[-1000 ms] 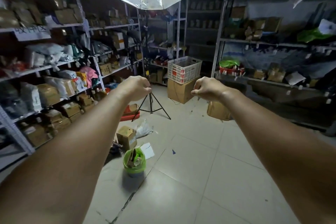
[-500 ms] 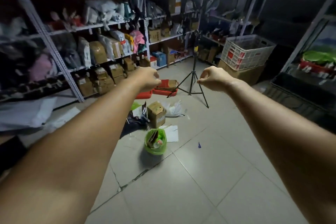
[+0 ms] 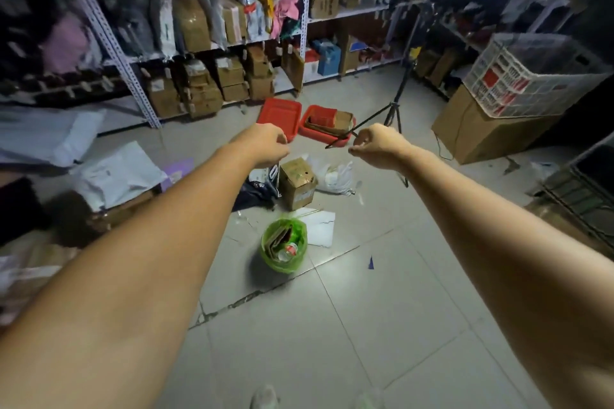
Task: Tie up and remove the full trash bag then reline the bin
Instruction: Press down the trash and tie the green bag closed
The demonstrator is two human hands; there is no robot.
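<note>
Stretches both bare arms forward over a grey tiled floor [image 3: 382, 325] in a dim stockroom. Curls the left hand [image 3: 265, 147] into a loose fist, with nothing visible in its grip; curls the right hand [image 3: 377, 149] likewise, thumb tip against forefinger, again with nothing visible between them. Holds the two fists apart, level with each other. Looks down on the green trash bag [image 3: 268, 256], open-mouthed and untied, standing near the middle of the floor, well apart from both hands, its bin hidden under the plastic. Shows cardboard [image 3: 277, 239] and a plastic bottle [image 3: 288, 251] inside the bag, a white sheet [image 3: 320, 229] just beside it, and a brown carton [image 3: 297, 184] and white plastic bag [image 3: 334, 176] beyond. Takes in two red trays [image 3: 279, 114] and a black tripod [image 3: 393, 116] toward the floor's far edge, before metal shelving [image 3: 212, 43] crammed with boxes; at the right edge, a white crate [image 3: 518, 83] atop a large cardboard box [image 3: 481, 133].
</note>
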